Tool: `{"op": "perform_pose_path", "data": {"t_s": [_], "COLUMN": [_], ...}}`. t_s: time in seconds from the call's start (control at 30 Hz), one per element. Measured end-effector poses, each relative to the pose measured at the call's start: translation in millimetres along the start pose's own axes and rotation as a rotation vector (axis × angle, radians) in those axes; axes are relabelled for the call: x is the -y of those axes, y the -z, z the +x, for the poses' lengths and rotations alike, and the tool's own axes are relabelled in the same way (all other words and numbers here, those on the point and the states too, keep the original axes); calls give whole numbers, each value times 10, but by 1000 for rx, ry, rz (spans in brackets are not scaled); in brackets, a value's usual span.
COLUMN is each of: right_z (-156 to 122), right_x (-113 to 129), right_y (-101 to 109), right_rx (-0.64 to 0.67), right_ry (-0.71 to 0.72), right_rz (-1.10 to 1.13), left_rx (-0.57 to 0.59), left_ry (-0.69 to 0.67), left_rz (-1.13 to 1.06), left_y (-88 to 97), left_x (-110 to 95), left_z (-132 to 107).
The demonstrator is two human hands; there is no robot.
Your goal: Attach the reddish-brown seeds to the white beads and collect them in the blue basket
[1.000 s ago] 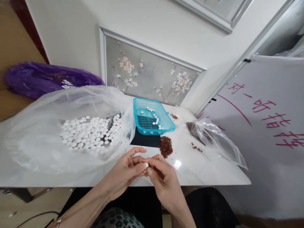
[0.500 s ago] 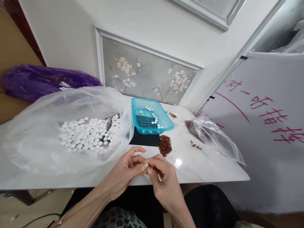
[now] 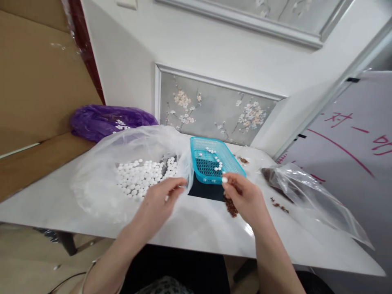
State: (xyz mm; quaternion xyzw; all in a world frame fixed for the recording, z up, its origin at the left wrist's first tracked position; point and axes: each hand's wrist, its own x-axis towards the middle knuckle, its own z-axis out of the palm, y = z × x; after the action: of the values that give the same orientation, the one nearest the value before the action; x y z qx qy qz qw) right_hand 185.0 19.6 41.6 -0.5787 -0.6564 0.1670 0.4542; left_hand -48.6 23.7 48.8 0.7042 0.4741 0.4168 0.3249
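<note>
Writing: whiteboard [image 3: 352,171] at R carries red handwritten Chinese chars. "对一" is legible, rest cut by frame edge. No brand labels seen.
Surface/room: glossy white table [image 3: 199,228] against white wall w/ grey blossom panel [image 3: 214,110]. Purple bag [image 3: 104,120] at back L.
R hand [image 3: 245,198] pinches one white pellet [image 3: 224,179] btw fingertips, just at near rim of blue basket [image 3: 214,165], which holds a few more.
L hand [image 3: 159,200]: fingers bent at mouth of clear bag [image 3: 101,183] full of same pellets, touching film; gripping or not, cannot tell.
Brown seed pile [image 3: 231,207] just beside R hand. 2nd clear bag [image 3: 309,196] at R.
</note>
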Motion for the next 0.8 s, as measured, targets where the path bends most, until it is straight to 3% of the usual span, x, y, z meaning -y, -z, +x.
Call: {"op": "perform_pose_path", "data": {"t_s": [0.07,0.2,0.47,0.6,0.8], "right_z": [216,327,-258,-412,-436], "right_x": [-77,-225,-583,-672,-503], "right_y": [13,110,338,215,-56], "right_rx": [-121,-179,-69,-49,-18], "right_ry": [12,-17,-187,-196,-132], "right_rz": [-148,-250,-493,-530,-455], "left_rx": [-16,193,249,265,243], "left_ry": [-54,-28,-17,-1,-16], "left_rz": [277,552,583,574,574], "left_y": [170,264,156,155,170], "left_x": [113,326,336,367,378], "left_z": [105,191,191,218,234]}}
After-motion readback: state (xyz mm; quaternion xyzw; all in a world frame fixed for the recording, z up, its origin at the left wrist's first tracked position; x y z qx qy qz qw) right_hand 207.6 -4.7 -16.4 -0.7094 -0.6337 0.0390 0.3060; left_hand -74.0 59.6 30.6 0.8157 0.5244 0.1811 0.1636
